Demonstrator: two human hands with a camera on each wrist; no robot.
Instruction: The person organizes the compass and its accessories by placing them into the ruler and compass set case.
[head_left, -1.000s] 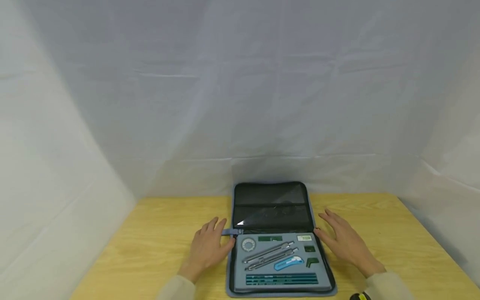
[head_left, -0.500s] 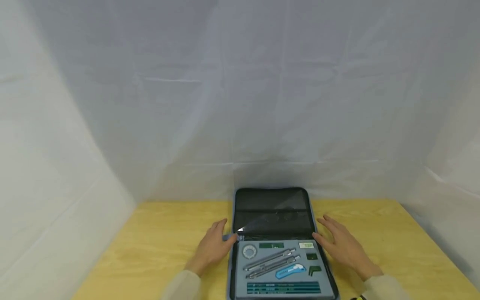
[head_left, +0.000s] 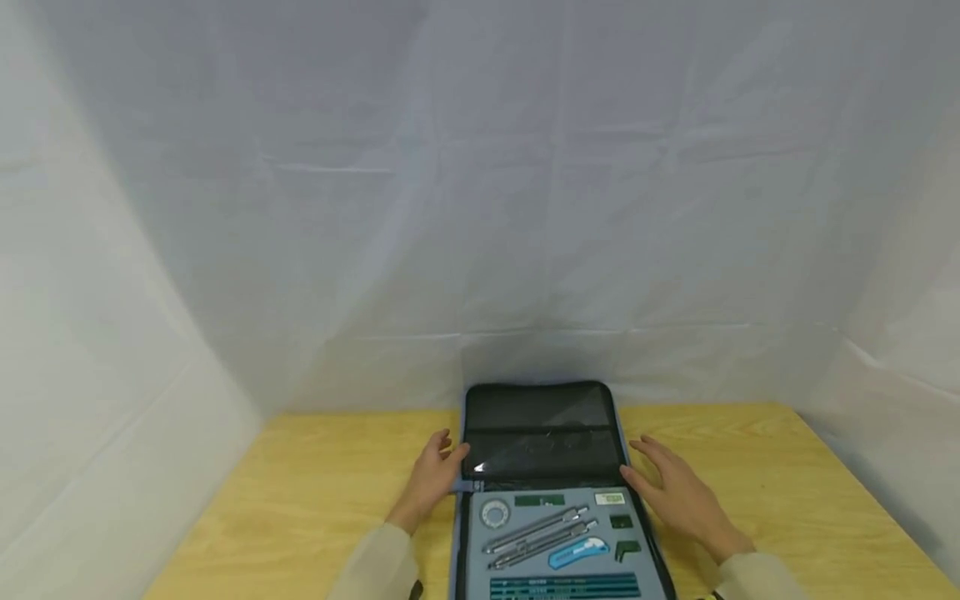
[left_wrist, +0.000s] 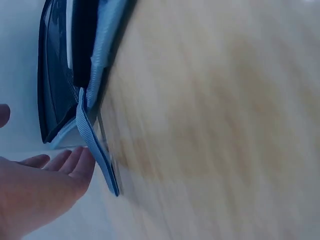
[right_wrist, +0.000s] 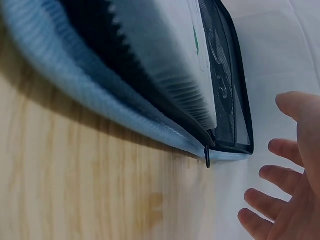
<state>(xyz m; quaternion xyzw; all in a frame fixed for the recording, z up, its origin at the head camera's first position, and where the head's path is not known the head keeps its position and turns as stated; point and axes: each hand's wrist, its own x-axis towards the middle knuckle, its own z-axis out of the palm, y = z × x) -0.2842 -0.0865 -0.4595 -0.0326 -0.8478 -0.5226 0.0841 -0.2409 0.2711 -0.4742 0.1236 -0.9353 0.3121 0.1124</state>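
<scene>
A blue zip case [head_left: 456, 550] lies unfolded on the table, its black mesh-pocketed lid [head_left: 540, 408] leaning up at the back. Its grey tray [head_left: 480, 567] holds two silver mechanical pencils [head_left: 536, 533], a blue utility knife [head_left: 578, 552], a row of dark green pencils [head_left: 564, 587], a round white ring-shaped piece [head_left: 494, 513] and small green pieces [head_left: 627, 549]. Beside the lid's lower left edge is my left hand [head_left: 431, 477], fingers loosely bent, thumb near the edge; contact cannot be told. My right hand [head_left: 681, 504] spreads its fingers at the right side, near the hinge, holding nothing.
A blue fabric strap [left_wrist: 97, 142] sticks out from the case's left side near the hinge. The wooden table [head_left: 322, 492] ends at a white sheet [head_left: 525, 208] behind the case, with more white sheeting on both sides. A zip pull [right_wrist: 208, 156] hangs at the right.
My left hand has moved forward from the strap to beside the lid. The right hand stays nearly in place. The head view has tilted, so the case appears lower.
</scene>
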